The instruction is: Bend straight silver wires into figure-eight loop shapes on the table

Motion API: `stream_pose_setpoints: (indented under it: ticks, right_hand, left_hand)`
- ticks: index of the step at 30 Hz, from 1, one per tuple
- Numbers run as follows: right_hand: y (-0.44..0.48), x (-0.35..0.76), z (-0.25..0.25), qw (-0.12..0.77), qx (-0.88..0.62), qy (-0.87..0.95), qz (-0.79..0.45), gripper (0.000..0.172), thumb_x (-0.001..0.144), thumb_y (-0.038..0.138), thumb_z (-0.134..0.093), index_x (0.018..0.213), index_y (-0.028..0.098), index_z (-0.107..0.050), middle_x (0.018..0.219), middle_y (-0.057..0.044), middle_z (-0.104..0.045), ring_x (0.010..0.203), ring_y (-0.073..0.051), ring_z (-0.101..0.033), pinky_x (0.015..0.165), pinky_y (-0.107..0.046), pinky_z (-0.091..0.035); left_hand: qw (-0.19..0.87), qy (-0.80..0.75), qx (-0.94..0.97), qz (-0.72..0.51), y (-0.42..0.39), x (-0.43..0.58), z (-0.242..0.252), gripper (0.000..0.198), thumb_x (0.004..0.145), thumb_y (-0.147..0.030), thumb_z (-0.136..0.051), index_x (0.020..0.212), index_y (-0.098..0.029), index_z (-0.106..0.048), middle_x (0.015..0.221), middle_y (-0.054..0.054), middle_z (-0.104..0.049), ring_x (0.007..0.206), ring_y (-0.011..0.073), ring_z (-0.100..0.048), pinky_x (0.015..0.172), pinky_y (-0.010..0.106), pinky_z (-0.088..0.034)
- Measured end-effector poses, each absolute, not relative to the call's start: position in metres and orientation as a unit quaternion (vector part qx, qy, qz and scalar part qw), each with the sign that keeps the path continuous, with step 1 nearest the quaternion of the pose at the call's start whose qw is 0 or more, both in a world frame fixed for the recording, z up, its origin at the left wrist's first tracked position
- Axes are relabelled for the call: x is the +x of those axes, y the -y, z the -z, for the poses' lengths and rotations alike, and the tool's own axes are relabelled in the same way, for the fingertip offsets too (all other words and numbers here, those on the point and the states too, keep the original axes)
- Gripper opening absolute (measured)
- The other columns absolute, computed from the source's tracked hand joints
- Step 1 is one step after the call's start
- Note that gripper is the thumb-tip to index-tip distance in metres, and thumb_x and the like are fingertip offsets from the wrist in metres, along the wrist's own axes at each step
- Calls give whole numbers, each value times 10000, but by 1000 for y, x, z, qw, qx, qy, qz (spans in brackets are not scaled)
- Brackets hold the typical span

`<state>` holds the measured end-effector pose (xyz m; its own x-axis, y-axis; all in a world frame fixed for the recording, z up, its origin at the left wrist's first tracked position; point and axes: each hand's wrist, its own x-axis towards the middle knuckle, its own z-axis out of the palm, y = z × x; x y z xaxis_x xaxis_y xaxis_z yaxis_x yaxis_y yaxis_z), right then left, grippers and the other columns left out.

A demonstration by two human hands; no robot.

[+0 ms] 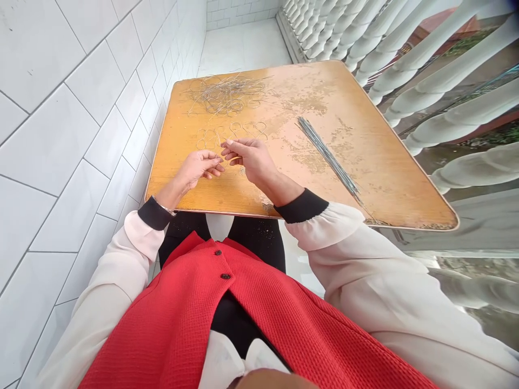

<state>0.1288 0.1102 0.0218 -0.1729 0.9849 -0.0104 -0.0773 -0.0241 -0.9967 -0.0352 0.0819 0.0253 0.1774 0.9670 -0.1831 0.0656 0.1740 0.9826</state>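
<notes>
Worn tabletop holds wire loops; straight wires.

A narrow balcony of a house: glossy white rectangular wall tiles run down one side, and a row of white turned balusters runs down the other, open to the outdoors. Between them stands a worn orange wooden table — a small home work spot, with a tangle of thin metal wire loops on it.

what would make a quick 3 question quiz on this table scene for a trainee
1. True or false: the bundle of straight thin silver wires lies to the right of both the left hand and the right hand.
2. Which is nearer the hands: the tangled heap of silver wire loops or the rows of small wire rings?
3. On which side of the worn orange wooden tabletop is the white tiled wall, left or right?

Key: 1 true; 2 the rows of small wire rings; 3 left
</notes>
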Motion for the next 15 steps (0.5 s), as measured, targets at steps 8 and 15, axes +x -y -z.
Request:
stream_pose_setpoints:
  ticks: [8, 15]
  right_hand:
    - [-99, 132, -23, 451, -417, 556, -560, 171, 746, 281, -806, 872, 165, -793, 753, -33, -710, 665, -113, -602, 605, -226, -481]
    - [-101, 123, -11, 434, -409, 580, -556, 269, 671, 333, -871, 861, 161, -787, 853, -50, -755, 666, -105, -583, 553, -219, -455]
  left_hand:
    - [496, -569, 545, -365, -74, -34, -33, 227, 937, -81, -573, 722, -155, -569, 602, -9, -661, 526, 68, -616, 541, 201, -424]
    - [253, -638, 675, -270, -73, -34, -35, 164, 872, -86, -581, 743, -174, -629, 573, -2, -612, 627, 152, -628, 694, 288, -474]
